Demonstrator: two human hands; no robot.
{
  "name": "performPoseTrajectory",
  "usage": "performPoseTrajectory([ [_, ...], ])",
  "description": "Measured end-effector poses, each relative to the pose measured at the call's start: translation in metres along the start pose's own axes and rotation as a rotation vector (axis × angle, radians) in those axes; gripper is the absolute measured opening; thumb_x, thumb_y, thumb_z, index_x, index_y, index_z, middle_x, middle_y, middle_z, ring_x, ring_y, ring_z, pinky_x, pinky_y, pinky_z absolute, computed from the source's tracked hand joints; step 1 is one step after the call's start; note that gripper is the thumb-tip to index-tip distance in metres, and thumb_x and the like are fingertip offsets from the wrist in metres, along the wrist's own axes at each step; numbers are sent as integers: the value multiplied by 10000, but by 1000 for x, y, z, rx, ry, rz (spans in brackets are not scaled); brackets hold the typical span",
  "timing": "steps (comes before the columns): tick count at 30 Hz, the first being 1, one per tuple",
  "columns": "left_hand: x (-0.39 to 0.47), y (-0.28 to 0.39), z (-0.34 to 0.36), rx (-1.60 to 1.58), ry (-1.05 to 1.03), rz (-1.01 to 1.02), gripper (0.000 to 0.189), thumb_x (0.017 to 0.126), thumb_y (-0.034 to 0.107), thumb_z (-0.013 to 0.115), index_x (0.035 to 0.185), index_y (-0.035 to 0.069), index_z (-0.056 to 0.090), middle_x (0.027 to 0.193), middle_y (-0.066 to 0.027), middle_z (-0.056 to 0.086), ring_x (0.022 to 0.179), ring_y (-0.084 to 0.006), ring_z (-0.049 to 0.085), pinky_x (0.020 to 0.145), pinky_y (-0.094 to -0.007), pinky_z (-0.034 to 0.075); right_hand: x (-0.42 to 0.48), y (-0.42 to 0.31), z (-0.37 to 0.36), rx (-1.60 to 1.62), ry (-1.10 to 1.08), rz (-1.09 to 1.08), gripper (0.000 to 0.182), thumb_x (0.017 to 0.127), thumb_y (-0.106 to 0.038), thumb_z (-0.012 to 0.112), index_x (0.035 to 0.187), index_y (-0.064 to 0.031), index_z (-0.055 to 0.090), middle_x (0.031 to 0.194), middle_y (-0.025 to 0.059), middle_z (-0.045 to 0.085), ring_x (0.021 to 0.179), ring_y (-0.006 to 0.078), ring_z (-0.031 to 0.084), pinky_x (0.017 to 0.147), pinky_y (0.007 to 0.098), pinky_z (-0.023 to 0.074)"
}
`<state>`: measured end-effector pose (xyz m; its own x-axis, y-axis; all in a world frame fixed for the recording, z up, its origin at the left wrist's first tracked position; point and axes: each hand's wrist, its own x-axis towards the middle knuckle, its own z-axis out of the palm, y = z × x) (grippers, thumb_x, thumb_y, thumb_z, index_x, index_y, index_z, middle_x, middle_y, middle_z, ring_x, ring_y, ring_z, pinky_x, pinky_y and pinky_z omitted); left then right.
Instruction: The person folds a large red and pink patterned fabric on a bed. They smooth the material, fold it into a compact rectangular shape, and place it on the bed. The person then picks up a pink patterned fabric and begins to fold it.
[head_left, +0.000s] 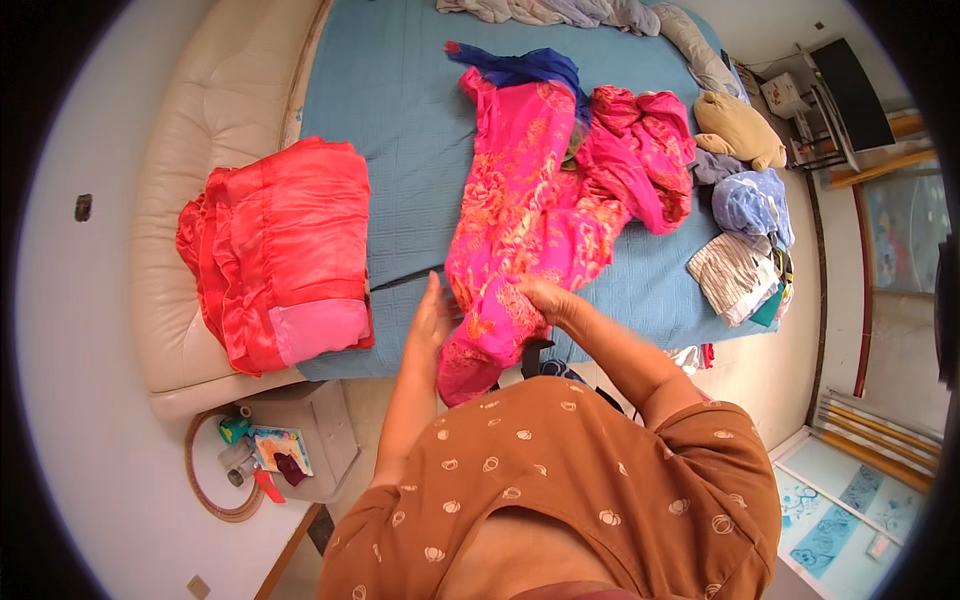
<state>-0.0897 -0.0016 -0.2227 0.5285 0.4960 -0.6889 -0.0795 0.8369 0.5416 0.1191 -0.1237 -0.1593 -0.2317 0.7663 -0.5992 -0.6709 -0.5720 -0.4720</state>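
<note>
A bright pink floral cloth lies in a long bundle across the blue quilted bedspread, its near end hanging over the bed's edge against my body. My right hand is closed on the cloth near that edge. At the cloth's left side, my left hand is upright and slightly blurred, its fingers extended; whether it touches the fabric is hard to tell. A dark blue sheer cloth lies at the bundle's far end. Left of the hands, a folded red satin quilt with a pink patch rests near the headboard.
A padded cream headboard borders the left. On the bed's right are a tan plush pillow, a blue patterned bundle and folded striped clothing. A nightstand holding small items stands at lower left.
</note>
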Motion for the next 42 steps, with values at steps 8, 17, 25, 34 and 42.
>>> performPoseTrajectory([
  [8,-71,54,179,231,-575,-243,417,908,182,647,1295,44,576,1170,-130,672,1026,-242,672,884,-410,558,-91,-9,50,-57,-324,-86,458,893,-122,592,1328,8,530,1261,122,619,1141,208,607,984,352,493],
  [17,-43,-31,120,952,-303,-113,341,861,46,619,1202,35,628,1089,-101,682,958,-200,670,838,-372,557,-118,-14,-187,591,567,-553,649,931,-452,617,1406,-49,436,1395,174,529,1224,334,559,996,484,476],
  [25,-104,-53,20,804,198,-242,317,861,57,620,1177,34,636,1065,-92,682,938,-198,669,830,-364,556,-44,-48,-238,905,322,-677,612,937,-398,611,1393,-16,467,1384,181,553,1244,356,550,1074,556,425],
  [34,-140,-102,6,633,333,-314,291,862,69,621,1150,33,644,1039,-82,681,916,-197,668,821,-355,555,-131,139,-310,216,720,67,354,980,-183,437,1260,-2,557,1151,166,677,1024,288,681,881,468,571],
  [42,4,-2,164,552,-12,18,269,863,81,621,1125,33,652,1016,-73,680,897,-195,667,813,-347,554,-103,-64,-309,444,852,-453,243,957,-207,490,1109,-55,604,999,105,679,845,283,679,803,424,575],
])
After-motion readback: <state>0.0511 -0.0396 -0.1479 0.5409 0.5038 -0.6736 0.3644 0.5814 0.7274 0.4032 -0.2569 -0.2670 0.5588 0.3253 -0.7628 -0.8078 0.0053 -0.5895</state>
